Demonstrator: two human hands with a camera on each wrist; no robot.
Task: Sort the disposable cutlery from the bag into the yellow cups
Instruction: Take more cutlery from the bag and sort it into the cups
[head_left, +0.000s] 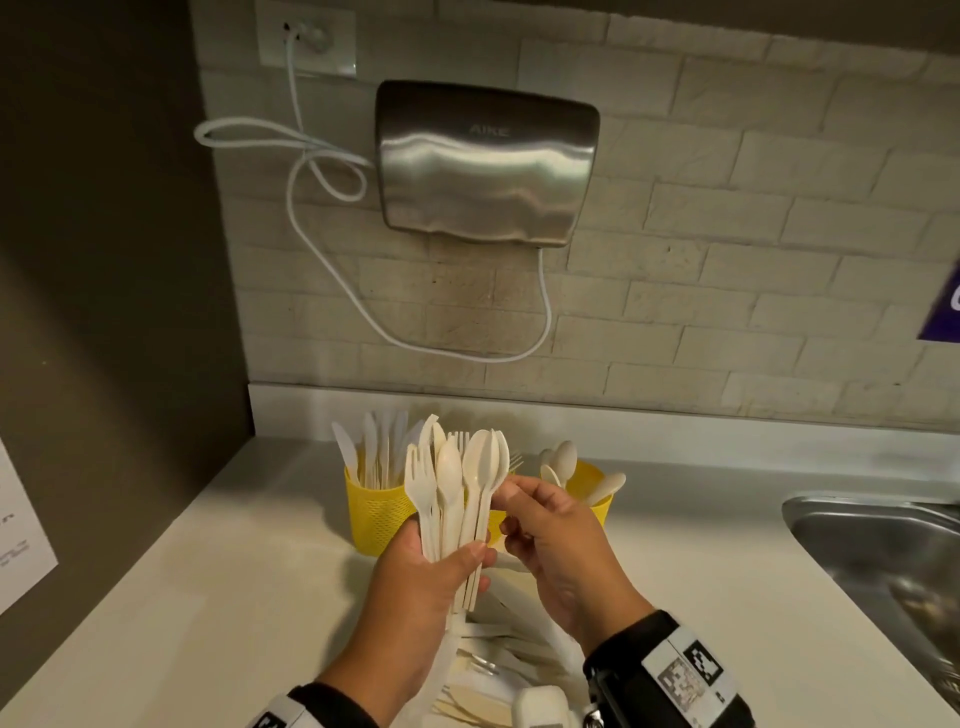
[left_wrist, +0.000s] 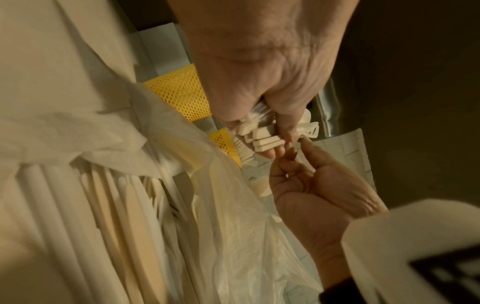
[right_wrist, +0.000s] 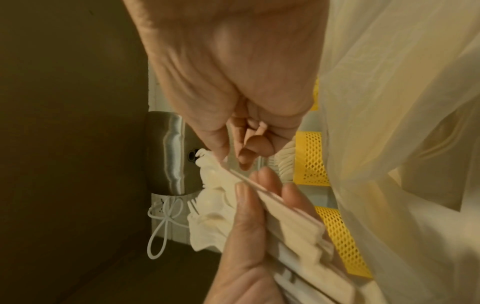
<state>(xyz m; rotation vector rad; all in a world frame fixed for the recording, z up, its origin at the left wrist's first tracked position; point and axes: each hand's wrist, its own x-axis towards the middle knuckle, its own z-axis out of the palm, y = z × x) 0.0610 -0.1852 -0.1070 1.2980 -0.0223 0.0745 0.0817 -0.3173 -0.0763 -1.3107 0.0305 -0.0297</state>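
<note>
Bare tabletop (head_left: 218, 561) opens left and right of the yellow cups (head_left: 374, 512). The sink (head_left: 878, 551) bounds the right, the dark wall (head_left: 104, 312) the left; the bag (head_left: 498, 670) probably crowds the near edge.

The steel hand dryer (head_left: 487, 163) on the brick wall bears the embossed brand "AIKE" on its front, faint but legible in the head view; a purple sign (head_left: 943, 306) at the right edge of the wall shows only part of one white letter, too cropped to read; a white paper sheet (head_left: 21, 540) on the dark panel at the left carries dark print, too blurred and skewed to make out; the band on the right wrist (head_left: 685, 670) bears black-and-white square code markers, patterns rather than words; the band on the left wrist (head_left: 283, 717) shows a corner of a like marker; the wrist views show no legible writing.
</note>
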